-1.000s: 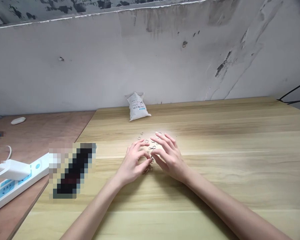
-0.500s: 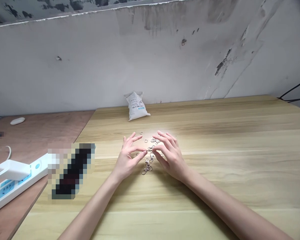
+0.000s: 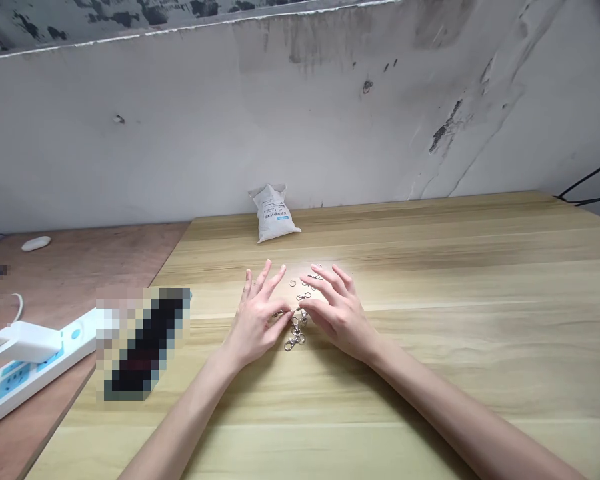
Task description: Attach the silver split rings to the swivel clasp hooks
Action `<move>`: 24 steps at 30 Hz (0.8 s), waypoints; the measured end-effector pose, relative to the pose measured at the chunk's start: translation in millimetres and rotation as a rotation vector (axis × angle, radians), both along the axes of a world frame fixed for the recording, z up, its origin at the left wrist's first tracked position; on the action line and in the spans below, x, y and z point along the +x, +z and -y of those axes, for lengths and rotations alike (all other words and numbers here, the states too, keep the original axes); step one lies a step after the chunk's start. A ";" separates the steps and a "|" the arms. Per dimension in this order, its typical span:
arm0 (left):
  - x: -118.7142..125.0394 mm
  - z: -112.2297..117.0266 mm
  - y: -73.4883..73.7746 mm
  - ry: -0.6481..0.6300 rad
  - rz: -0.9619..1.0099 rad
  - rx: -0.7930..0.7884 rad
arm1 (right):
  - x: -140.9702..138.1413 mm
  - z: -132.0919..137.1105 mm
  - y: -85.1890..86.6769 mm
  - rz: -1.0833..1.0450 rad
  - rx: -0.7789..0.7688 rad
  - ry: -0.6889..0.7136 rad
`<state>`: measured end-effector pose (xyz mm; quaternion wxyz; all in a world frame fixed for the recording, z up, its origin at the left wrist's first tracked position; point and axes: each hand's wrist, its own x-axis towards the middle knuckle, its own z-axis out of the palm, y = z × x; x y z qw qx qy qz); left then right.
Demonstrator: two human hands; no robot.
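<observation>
My left hand (image 3: 257,320) pinches with thumb and forefinger, the other fingers spread upward. Facing it, my right hand (image 3: 341,319) also has thumb and forefinger brought close together. A tiny glint of metal shows between the two sets of fingertips; I cannot tell if it is a ring or a clasp. Silver lobster clasps (image 3: 295,341) with rings lie in a small cluster just below the fingertips. Another clasp (image 3: 304,296) rests above them, and a loose split ring (image 3: 293,283) lies farther back. More clasps and rings (image 3: 314,276) are partly hidden behind my right fingers.
A white labelled pouch (image 3: 275,215) stands by the wall at the back of the wooden table (image 3: 455,280). To the left are a blurred-out dark object (image 3: 147,343), a white power strip (image 3: 77,333) with a plugged-in charger (image 3: 27,339), and a white oval object (image 3: 36,243).
Both hands have shifted slightly toward me, the pinched fingertips now lower and nearer the clasp cluster. My left fingers are raised more and cover the far ring seen before.
</observation>
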<state>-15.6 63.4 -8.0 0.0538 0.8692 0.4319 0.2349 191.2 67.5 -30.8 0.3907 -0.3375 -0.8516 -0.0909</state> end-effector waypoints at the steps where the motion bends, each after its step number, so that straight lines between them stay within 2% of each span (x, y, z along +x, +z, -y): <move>1: 2.4 1.8 0.2 -0.010 -0.037 0.012 | -1.2 1.9 0.6 0.035 0.047 0.028; 4: 9.9 8.0 2.3 -0.027 -0.107 0.057 | -5.1 8.7 2.0 0.108 0.169 0.111; 7: 10.6 9.4 5.7 0.004 -0.083 0.086 | -5.6 10.8 3.2 0.056 0.117 0.076; 13: -5.7 -3.7 7.4 0.151 0.128 0.103 | 18.7 -13.5 8.9 -0.037 -0.191 0.031; 15: -9.9 -7.3 6.2 0.175 0.188 0.061 | 32.1 -23.2 14.6 0.025 -0.360 0.010; 18: -14.1 -10.2 4.5 0.177 0.248 -0.062 | 48.0 -30.7 28.9 0.094 -0.491 0.028; 21: -18.0 -12.2 2.4 0.166 0.250 -0.154 | 51.5 -29.8 43.8 0.235 -0.777 0.029; 24: -22.7 -14.8 -2.1 0.135 0.189 -0.241 | 44.0 -24.3 50.7 0.319 -0.846 0.004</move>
